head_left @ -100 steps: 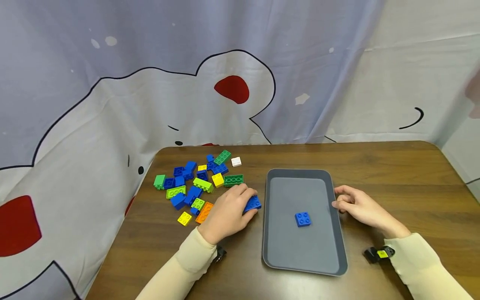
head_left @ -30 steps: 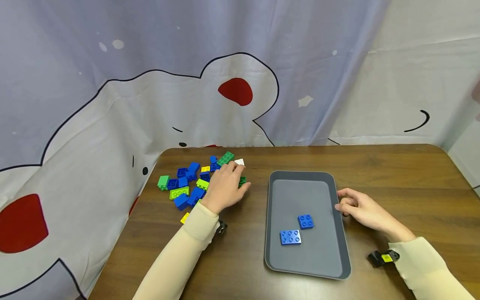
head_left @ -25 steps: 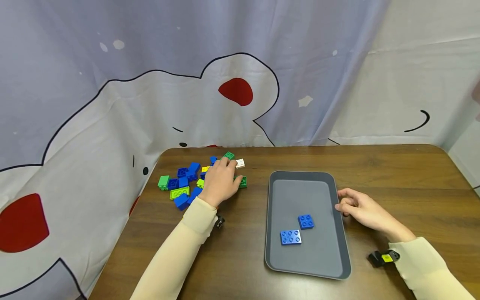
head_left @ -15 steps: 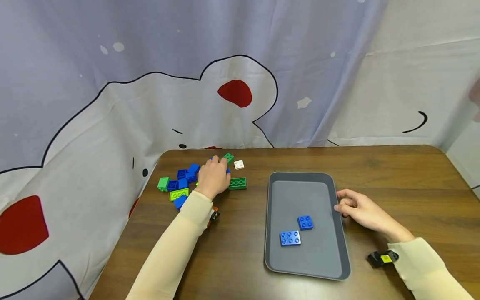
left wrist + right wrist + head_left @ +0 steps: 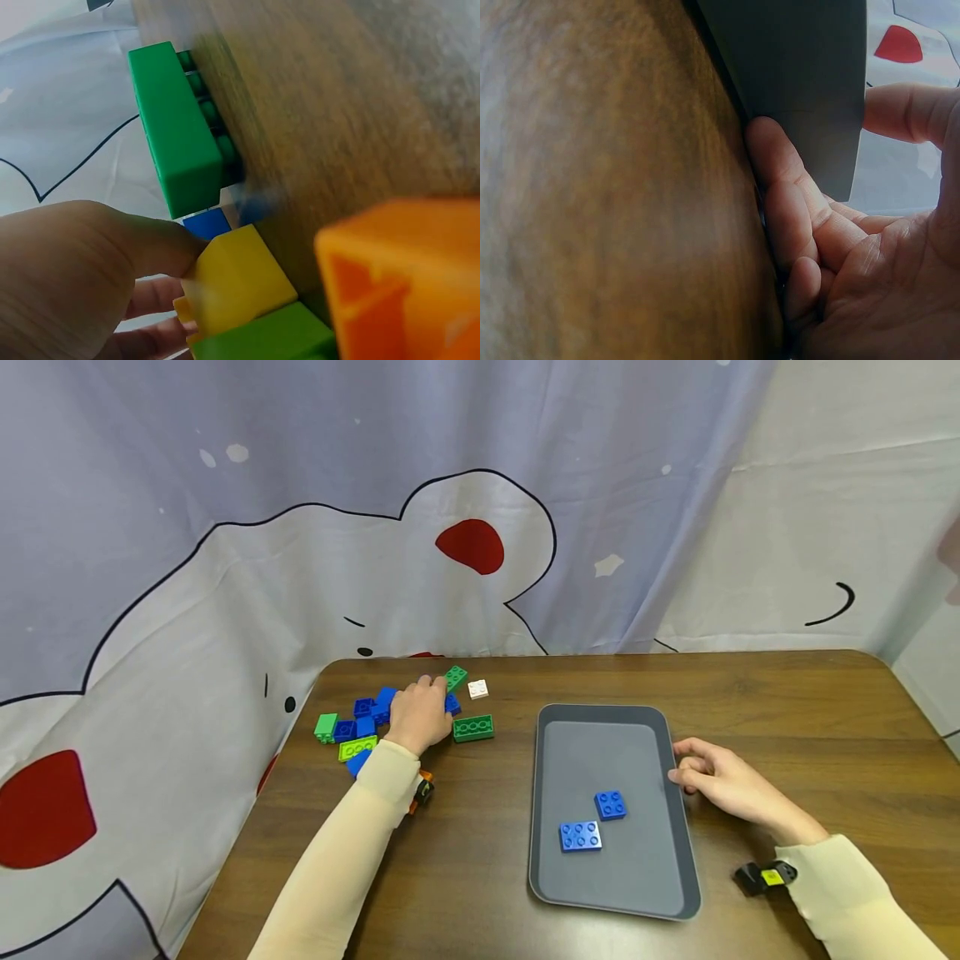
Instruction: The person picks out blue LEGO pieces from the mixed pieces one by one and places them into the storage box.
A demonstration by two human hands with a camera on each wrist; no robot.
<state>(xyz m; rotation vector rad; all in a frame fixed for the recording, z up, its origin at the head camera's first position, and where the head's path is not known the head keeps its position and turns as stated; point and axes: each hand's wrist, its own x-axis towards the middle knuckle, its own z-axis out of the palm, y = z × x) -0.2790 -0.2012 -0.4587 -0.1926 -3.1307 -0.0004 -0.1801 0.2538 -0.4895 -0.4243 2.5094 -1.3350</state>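
Note:
My left hand point(image 5: 420, 716) reaches down into a pile of toy building bricks at the table's left. In the left wrist view, its thumb and fingers disappear behind a yellow brick point(image 5: 244, 281); I cannot tell whether they hold a brick. A lime brick point(image 5: 266, 335) adjoins the yellow one, and a green brick point(image 5: 176, 127) stands past the thumb. My right hand point(image 5: 723, 785) holds the right rim of a grey tray point(image 5: 537, 810), thumb at the rim and fingers against the outer wall point(image 5: 802, 67). Two blue bricks, one six-stud point(image 5: 581, 837) and one four-stud point(image 5: 611, 805), lie inside.
Blue bricks point(image 5: 365, 727), a lime brick point(image 5: 357, 749) and a light green brick point(image 5: 326, 727) lie left of my left hand. On its right are a dark green brick point(image 5: 473, 728) and a white brick point(image 5: 477, 689). A patterned curtain point(image 5: 300, 577) hangs behind the wooden table point(image 5: 787, 710).
The six-stud blue brick, earlier under my left hand, now lies in the tray. Since then the left hand has moved leftward over the pile, uncovering the dark green brick. My right hand stays at the tray.

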